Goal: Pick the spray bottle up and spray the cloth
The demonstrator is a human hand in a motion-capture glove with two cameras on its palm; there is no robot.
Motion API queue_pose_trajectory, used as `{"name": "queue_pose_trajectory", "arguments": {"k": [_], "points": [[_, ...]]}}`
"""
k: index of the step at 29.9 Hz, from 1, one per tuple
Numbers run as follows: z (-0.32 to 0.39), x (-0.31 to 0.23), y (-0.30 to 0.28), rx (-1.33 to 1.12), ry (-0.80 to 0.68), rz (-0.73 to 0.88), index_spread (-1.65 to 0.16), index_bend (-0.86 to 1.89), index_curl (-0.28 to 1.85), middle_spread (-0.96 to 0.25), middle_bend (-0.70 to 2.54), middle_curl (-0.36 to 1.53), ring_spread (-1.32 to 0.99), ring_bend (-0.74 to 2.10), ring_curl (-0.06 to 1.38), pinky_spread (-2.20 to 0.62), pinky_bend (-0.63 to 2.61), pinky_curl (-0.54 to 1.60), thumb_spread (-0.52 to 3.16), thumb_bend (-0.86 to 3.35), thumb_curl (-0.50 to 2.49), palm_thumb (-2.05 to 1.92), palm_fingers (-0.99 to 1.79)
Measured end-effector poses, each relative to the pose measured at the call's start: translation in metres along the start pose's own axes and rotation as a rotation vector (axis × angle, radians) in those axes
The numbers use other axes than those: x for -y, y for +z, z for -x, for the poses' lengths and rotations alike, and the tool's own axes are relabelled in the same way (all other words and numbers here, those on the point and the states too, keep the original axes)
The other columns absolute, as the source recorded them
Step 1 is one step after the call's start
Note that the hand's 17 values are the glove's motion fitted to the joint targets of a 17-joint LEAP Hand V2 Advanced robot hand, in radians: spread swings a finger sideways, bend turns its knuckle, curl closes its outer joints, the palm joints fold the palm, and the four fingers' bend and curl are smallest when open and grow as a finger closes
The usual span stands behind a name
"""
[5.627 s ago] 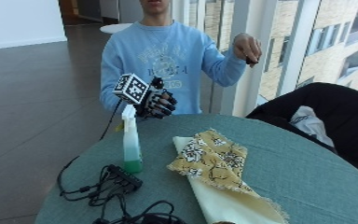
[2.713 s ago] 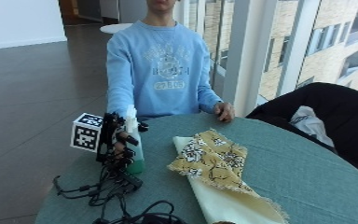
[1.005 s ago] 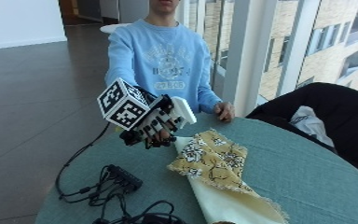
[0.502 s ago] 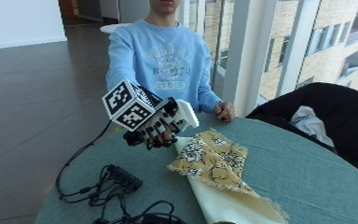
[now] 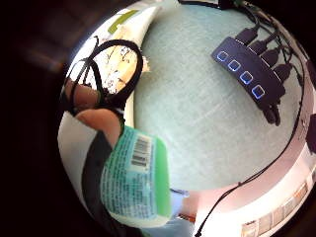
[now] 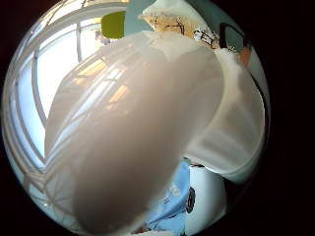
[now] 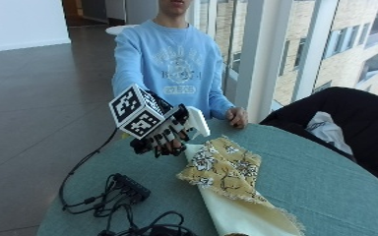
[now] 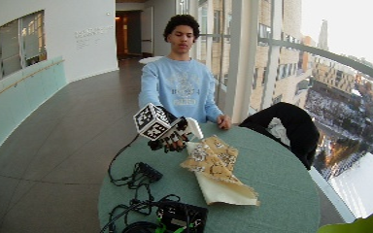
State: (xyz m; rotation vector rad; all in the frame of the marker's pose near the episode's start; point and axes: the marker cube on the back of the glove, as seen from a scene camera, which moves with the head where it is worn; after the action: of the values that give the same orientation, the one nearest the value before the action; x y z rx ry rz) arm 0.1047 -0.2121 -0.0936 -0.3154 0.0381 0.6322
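spray bottle (image 7: 194,124) is up off the table, gripped in the gloved right hand (image 7: 165,137), whose fingers curl round its body; the bottle lies tilted, its white head pointing toward the cloth (image 7: 223,165) and sitting just above the cloth's near edge. the little finger side palm view shows the bottle's green base with a barcode label (image 5: 136,185) close against the palm, with the teal tabletop (image 5: 197,123) beneath it. the thumb side palm view is mostly filled by the bottle's pale translucent body (image 6: 138,128), with a corner of the patterned cloth (image 6: 172,22) beyond. nearest the camera on the table (image 7: 320,182) lie black cables and a small black hub (image 7: 131,186) with 4 lit ports. the cloth, yellow with a flower print, lies on a plain cream cloth (image 7: 241,214) near the middle of the table. farther back, the person's bare left hand (image 7: 236,117) rests on the table's far edge, and a dark chair (image 7: 346,123) stands beside the table by the windows
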Motion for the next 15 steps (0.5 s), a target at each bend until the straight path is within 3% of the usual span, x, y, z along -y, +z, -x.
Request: {"name": "queue_pose_trajectory", "arguments": {"k": [15], "points": [[0.012,-0.002,0.003,0.01,-0.023,0.014,-0.21,0.17,0.51,-0.1,0.23,0.48,-0.04,0.53,0.41,0.04,0.24,0.37,0.6,-0.03,0.71,0.93,1.18]]}}
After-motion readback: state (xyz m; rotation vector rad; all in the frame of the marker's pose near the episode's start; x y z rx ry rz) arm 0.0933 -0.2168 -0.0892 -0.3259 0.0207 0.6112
